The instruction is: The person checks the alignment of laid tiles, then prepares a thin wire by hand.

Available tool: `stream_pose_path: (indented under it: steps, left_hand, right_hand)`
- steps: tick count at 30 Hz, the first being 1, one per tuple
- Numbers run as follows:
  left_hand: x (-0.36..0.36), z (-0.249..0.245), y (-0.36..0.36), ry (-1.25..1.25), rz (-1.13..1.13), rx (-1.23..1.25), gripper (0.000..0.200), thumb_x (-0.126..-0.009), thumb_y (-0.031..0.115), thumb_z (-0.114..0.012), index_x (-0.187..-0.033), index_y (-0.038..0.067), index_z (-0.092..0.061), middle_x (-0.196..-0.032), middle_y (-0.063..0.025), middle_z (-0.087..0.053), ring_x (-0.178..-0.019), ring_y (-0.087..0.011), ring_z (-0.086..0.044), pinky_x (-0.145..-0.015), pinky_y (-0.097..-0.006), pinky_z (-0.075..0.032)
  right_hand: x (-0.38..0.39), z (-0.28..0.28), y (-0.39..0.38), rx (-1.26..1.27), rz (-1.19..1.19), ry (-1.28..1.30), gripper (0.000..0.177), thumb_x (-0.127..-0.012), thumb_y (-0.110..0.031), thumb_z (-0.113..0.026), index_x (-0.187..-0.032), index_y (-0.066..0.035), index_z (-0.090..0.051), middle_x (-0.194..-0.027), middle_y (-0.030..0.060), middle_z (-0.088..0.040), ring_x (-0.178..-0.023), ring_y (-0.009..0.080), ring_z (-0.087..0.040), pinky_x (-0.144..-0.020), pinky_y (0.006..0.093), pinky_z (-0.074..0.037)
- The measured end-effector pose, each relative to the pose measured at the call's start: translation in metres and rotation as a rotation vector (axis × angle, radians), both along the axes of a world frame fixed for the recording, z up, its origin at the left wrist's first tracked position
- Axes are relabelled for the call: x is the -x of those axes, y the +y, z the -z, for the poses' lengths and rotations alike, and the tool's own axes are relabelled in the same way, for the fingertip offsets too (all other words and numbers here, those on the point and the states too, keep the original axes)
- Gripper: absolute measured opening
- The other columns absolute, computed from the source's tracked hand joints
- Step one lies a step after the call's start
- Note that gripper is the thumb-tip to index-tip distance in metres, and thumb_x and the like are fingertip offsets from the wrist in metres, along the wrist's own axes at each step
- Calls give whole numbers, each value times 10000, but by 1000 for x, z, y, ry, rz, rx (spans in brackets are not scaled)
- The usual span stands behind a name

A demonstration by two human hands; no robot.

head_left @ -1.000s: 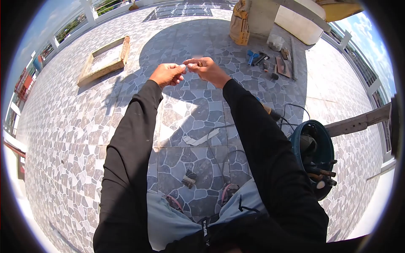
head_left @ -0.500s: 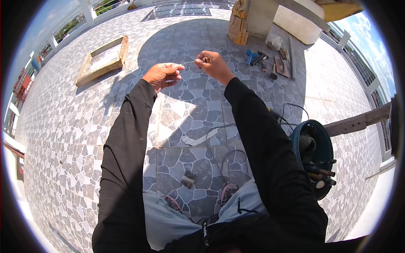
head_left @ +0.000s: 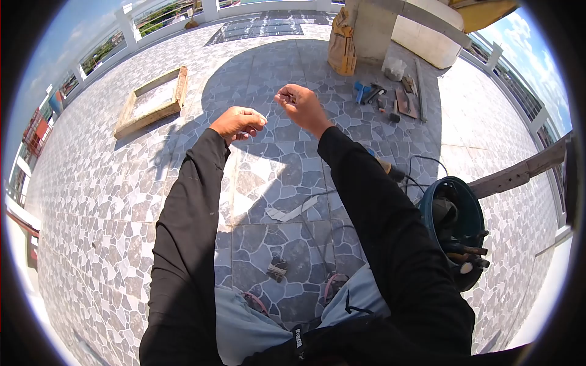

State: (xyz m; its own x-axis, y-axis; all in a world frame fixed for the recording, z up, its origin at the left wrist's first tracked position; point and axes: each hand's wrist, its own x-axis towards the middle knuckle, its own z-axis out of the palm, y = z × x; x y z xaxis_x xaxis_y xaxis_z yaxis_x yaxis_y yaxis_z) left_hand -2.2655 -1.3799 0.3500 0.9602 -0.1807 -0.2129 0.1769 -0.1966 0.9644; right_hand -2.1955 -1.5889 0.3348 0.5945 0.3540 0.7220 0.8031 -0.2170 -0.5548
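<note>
Clock directions taken from the middle of the head view.

Left hand [head_left: 239, 124]: between 10 and 11 o'clock; thumb and forefinger pinched on a thin pale strand [head_left: 267, 116]. Strand: 11 o'clock, at the left fingertips; too fine for its full length to be made out.

Right hand [head_left: 299, 107]: 12 o'clock, near the left hand but apart from it; fingers curled in, thumb side narrow. Whether it grips anything, cannot tell.

Sleeves [head_left: 186, 226]: black, both arms stretched forward over the floor [head_left: 183, 201], which has a grey-and-white stone pattern.

Wooden frame [head_left: 149, 117]: 10 o'clock, lying flat on the floor.

Paper sack [head_left: 342, 49]: between 12 and 1 o'clock, brown, upright, beside a concrete pillar [head_left: 371, 33].

Blue tool [head_left: 362, 93]: between 1 and 2 o'clock, in shade, with other hand tools just beside it.

Clear plastic bag [head_left: 395, 68]: between 1 and 2 o'clock, beyond the tools.

Bucket [head_left: 473, 210]: between 3 and 4 o'clock, dark green, handled tools inside.

White strip [head_left: 293, 211]: 6 o'clock, flat on the floor.

Small bundle [head_left: 276, 268]: 6 o'clock, nearer the feet.
</note>
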Motion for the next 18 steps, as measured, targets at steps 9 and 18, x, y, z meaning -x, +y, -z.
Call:
stream_pose_path:
  steps: [9, 18]
  left_hand:
    - [6, -16, -14, -152, -115, 691, 227, -860, 244, -669, -1042, 109, -653, -1032, 5, -626, -1006, -98, -540, -788, -277, -418]
    - [5, -22, -20, -301, -136, 682, 211, -873, 146, -663, -1056, 43, -646, -1002, -63, -674, -930, -149, -643, -900, -363, -511]
  right_hand:
    - [22, -17, 4, 29, -160, 316, 241, -869, -238, -680, -893, 2, -686, -731, 93, -653, -662, 160, -610, -611, 299, -482]
    - [15, -38, 11, -161, -59, -104, 204, -867, -183, -692, -988, -18, -705, -746, 62, -661, -650, 105, -585, -585, 259, -469]
